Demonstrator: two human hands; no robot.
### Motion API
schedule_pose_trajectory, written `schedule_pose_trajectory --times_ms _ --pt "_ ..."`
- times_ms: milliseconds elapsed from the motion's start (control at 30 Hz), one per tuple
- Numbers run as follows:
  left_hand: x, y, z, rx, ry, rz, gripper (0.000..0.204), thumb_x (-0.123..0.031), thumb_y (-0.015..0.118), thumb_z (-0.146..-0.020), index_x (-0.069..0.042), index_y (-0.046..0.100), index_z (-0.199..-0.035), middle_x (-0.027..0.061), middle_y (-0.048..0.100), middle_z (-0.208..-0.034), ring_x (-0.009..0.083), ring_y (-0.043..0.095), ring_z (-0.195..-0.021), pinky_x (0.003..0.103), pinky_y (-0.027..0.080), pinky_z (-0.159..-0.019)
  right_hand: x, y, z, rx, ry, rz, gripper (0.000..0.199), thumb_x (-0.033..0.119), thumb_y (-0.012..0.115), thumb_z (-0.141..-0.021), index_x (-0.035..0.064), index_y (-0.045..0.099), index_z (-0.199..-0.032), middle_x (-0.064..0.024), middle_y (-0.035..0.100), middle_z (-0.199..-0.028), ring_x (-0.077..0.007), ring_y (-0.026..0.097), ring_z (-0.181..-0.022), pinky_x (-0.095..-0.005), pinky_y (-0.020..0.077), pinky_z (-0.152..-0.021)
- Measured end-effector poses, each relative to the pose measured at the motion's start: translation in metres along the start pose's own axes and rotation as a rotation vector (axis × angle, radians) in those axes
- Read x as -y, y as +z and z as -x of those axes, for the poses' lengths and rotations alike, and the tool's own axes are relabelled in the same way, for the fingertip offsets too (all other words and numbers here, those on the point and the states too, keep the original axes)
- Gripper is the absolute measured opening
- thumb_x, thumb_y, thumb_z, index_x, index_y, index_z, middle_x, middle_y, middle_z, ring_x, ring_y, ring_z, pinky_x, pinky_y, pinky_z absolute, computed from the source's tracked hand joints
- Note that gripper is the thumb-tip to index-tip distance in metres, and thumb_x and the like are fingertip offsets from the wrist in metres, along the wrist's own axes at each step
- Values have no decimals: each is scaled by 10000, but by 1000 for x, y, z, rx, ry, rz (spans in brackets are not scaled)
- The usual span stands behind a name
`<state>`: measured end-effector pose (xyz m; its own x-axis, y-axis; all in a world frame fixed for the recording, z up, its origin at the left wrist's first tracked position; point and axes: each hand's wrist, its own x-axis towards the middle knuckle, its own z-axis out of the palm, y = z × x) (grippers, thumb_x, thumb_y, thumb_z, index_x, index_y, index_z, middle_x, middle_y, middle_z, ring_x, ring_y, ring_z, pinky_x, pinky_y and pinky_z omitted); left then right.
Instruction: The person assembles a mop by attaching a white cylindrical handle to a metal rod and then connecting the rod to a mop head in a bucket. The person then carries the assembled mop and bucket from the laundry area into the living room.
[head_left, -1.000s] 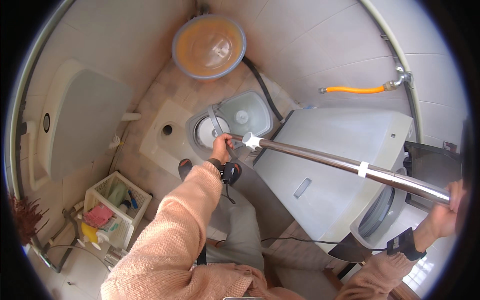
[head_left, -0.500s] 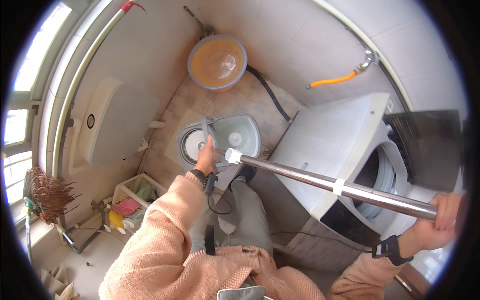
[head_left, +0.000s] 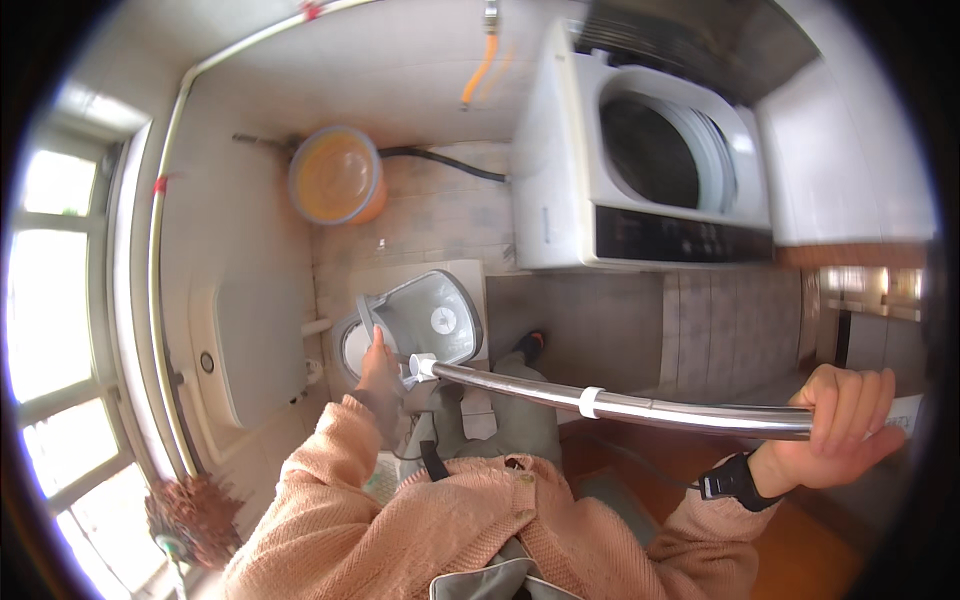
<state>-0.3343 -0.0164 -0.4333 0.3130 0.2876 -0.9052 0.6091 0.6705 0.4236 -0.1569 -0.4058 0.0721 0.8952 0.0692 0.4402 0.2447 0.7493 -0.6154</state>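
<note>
My right hand (head_left: pixel 848 425) is closed around the near end of a long shiny metal pole (head_left: pixel 620 405) that runs leftward across my lap. The pole's white tip (head_left: pixel 420 368) sits at the lower rim of a grey mop bucket (head_left: pixel 432 315) on the floor. My left hand (head_left: pixel 378 368) reaches down beside that tip, fingers wrapped on the bucket's thin grey handle (head_left: pixel 364 312). I wear a pink knitted sweater and a black wrist strap (head_left: pixel 730 480).
A white top-loading washing machine (head_left: pixel 640 215) with its lid up stands at the right. An orange basin (head_left: pixel 335 178) sits at the back, beside a black hose (head_left: pixel 440 160). A white cistern (head_left: pixel 250 340) lines the left wall by the windows; a brush (head_left: pixel 190 515) lies lower left.
The view has swung toward the washing machine, so its drum opening now shows from above. Both hands keep their grips; the pole lies more level across the picture.
</note>
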Motion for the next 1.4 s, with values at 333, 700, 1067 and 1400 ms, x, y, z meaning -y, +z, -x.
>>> schedule_pose_trajectory --times_ms 333,700,1067,1400 --pt "41 97 38 32 -59 -246 567 -658 559 -898 -158 400 -683 -10 347 -533 175 377 -459 347 363 -466 145 -22 65 -80 -145 194 330 39 708 -800 81 406 -673 -37 471 -537 -124 452 -379 -232 435 -317" --pt "115 276 74 193 -103 -404 556 -646 583 -891 -140 438 -712 1 390 -564 183 415 -515 337 396 -508 274 -123 61 102 -211 301 268 305 601 -925 88 458 -858 -52 522 -671 -160 532 -572 -262 524 -500" --pt "203 487 176 489 -105 -701 579 -664 503 -922 -132 433 -704 15 413 -553 179 428 -474 351 414 -483 466 -150 108 55 -225 544 347 404 618 -956 72 517 -982 -37 523 -722 -163 516 -594 -274 467 -501" --pt "287 654 220 745 -232 -869 548 -636 508 -933 -139 441 -713 14 410 -547 185 449 -472 366 412 -457 468 -221 86 -524 -635 947 222 298 490 -1030 80 471 -1064 7 466 -706 -85 409 -531 -231 388 -482"
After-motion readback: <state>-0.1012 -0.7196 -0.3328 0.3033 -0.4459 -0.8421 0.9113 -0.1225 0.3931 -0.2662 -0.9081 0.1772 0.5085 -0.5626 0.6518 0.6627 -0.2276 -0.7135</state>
